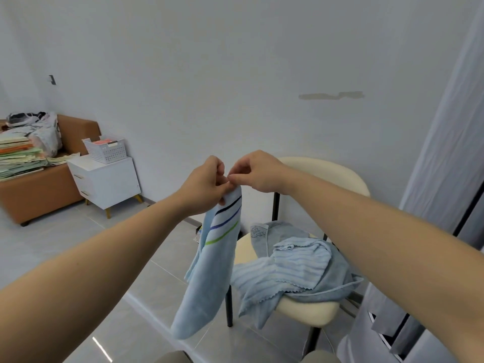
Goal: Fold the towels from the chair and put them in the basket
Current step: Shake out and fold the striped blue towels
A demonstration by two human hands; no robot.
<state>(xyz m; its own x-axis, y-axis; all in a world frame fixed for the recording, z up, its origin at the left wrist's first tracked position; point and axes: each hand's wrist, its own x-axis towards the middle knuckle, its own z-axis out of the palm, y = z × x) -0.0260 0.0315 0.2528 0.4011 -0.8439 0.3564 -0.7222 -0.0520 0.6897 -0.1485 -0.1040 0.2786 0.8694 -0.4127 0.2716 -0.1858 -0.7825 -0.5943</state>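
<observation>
A light blue towel (209, 271) with dark blue, blue and green stripes near its top hangs in the air in front of me. My left hand (204, 184) grips its top edge. My right hand (258, 171) pinches the same top edge right beside the left, fingertips touching. Behind and to the right stands a cream chair (309, 307) with black legs. On its seat lie a ribbed pale blue towel (285, 271) and a grey-blue towel (337, 281), crumpled together. A white perforated basket (106, 150) sits far left on a cabinet, something pink inside it.
The white cabinet (104, 182) stands against the wall next to a brown sofa (39, 189) piled with papers and bags. Grey curtains (445, 179) hang at the right. The floor is pale glossy tile.
</observation>
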